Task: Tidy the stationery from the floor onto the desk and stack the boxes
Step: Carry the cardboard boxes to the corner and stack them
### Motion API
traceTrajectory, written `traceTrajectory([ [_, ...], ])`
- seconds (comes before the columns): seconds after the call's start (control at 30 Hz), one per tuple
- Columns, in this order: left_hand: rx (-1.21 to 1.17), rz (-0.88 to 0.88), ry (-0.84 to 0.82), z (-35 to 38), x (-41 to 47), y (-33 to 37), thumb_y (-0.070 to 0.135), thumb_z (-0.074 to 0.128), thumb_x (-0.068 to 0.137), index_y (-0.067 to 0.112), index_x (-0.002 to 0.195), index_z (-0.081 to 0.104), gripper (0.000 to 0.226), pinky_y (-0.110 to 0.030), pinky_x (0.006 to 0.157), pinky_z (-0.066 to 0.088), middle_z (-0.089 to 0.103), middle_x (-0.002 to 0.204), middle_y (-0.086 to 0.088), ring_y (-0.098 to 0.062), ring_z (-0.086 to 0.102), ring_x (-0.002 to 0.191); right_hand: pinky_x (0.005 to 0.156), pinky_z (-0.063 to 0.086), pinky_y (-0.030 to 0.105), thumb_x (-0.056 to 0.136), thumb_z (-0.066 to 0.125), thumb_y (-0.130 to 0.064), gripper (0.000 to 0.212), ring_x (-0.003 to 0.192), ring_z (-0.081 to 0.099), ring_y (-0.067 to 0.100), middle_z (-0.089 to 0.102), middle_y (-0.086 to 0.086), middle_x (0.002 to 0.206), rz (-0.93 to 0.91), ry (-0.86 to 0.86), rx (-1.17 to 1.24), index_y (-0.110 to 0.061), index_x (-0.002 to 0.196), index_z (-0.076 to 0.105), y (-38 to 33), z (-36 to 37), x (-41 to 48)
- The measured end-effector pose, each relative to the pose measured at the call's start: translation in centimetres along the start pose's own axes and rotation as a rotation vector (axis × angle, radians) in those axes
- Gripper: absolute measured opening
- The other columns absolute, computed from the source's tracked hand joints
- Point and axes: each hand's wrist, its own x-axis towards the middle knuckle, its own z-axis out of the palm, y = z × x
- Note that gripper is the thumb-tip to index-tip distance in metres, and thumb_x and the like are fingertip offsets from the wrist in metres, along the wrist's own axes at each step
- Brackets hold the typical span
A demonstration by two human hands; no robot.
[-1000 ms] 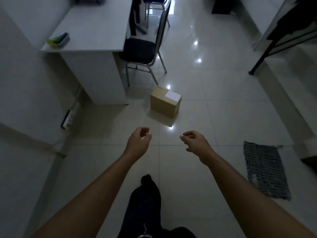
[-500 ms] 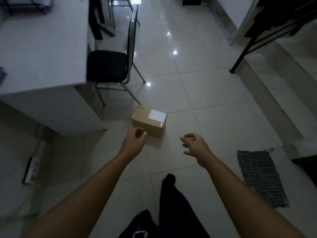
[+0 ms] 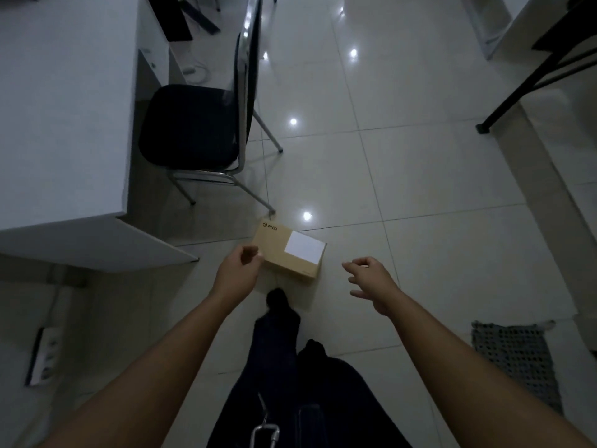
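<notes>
A brown cardboard box (image 3: 284, 250) with a white label and a small printed logo lies on the tiled floor just past the chair's front leg. My left hand (image 3: 237, 274) hovers at the box's near left corner with its fingers curled; I cannot tell whether it touches the box. My right hand (image 3: 371, 276) is to the right of the box, apart from it, fingers loosely spread and holding nothing. The white desk (image 3: 64, 124) fills the upper left; no stationery shows on the part in view.
A black chair (image 3: 193, 124) with metal legs stands tucked beside the desk, its front leg close to the box. A power strip (image 3: 45, 355) lies at the left wall. A dark mesh mat (image 3: 513, 360) lies on the floor right. A black table leg (image 3: 504, 105) stands at upper right.
I have walked closer to the box, which now lies just in front of my hands. Both hands have reached forward and down, and the right hand's fingers have spread.
</notes>
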Motion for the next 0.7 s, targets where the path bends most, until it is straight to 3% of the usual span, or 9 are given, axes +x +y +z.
traceTrajectory([
  [0.2,0.081,-0.067,-0.095,1.9,11.1,0.5,0.034,0.053,0.095,0.014,0.125,0.056,0.036,-0.029,0.092,0.042,0.06,0.121,-0.001,-0.014,0.054,0.112,0.084,0.057,0.041,0.087,0.065,-0.033,0.035,0.108,0.057,0.024,0.055,0.008,0.121,0.09,0.047,0.008,-0.015,0.114,0.052,-3.7,1.7,9.9],
  [0.37,0.169,-0.154,-0.148,5.3,19.6,-1.7,0.041,0.053,0.093,0.016,0.117,0.058,0.035,-0.028,0.085,0.041,0.062,0.117,0.0,-0.016,0.056,0.111,0.085,0.057,0.043,0.087,0.064,-0.042,0.038,0.107,0.057,0.022,0.056,0.005,0.119,0.213,-0.002,-0.003,-0.017,0.112,0.052,-4.0,5.1,19.0],
  [0.47,0.192,-0.196,-0.161,8.2,25.0,-3.8,0.043,0.053,0.092,0.017,0.118,0.058,0.037,-0.033,0.092,0.045,0.062,0.119,0.0,-0.016,0.056,0.113,0.085,0.056,0.047,0.085,0.063,-0.048,0.037,0.107,0.055,0.021,0.055,0.001,0.117,0.29,-0.036,0.033,-0.019,0.105,0.051,-3.1,7.4,25.5],
  [0.53,0.198,-0.244,-0.146,10.0,27.9,-5.6,0.043,0.053,0.092,0.017,0.118,0.058,0.037,-0.037,0.097,0.046,0.061,0.12,0.0,-0.017,0.056,0.113,0.085,0.055,0.049,0.079,0.062,-0.057,0.046,0.107,0.053,0.023,0.053,0.0,0.116,0.34,-0.035,0.05,-0.02,0.104,0.051,-2.1,8.8,29.2],
  [0.63,0.221,-0.31,-0.103,13.5,33.0,-8.7,0.044,0.053,0.091,0.018,0.119,0.056,0.038,-0.038,0.098,0.046,0.06,0.122,0.0,-0.018,0.055,0.113,0.091,0.051,0.052,0.063,0.06,-0.071,0.077,0.111,0.051,0.027,0.052,0.002,0.123,0.388,0.003,-0.012,-0.021,0.119,0.046,0.5,10.0,35.5],
  [0.7,0.226,-0.326,-0.075,15.3,35.5,-10.4,0.045,0.053,0.09,0.018,0.12,0.055,0.041,-0.039,0.097,0.046,0.057,0.127,0.0,-0.019,0.055,0.114,0.097,0.046,0.052,0.071,0.06,-0.067,0.081,0.118,0.048,0.03,0.047,0.006,0.133,0.395,0.037,-0.037,-0.017,0.131,0.038,1.8,10.3,38.5],
])
